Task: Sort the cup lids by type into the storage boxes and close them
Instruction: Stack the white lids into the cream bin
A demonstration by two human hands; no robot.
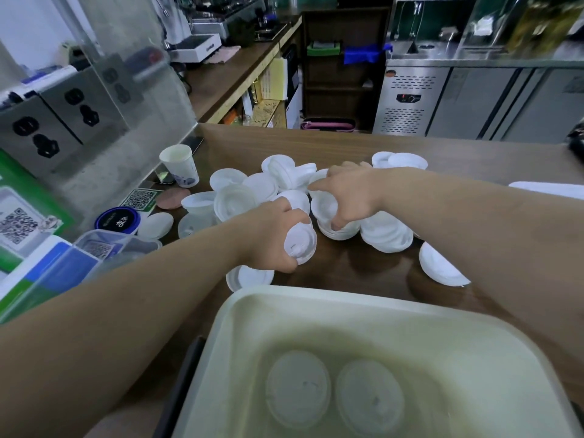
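Across the brown wooden worktop (347,143) lies a loose heap of white plastic cup lids (284,178), unsorted. Left hand (271,238) is closed around a small stack of white sip lids (300,240), likely gathering one type to drop together. Right hand (347,191) curls onto another nested lid stack (335,222) (grip partly hidden). Nearest, the cream translucent storage box (240,311) stands open, two lids inside.
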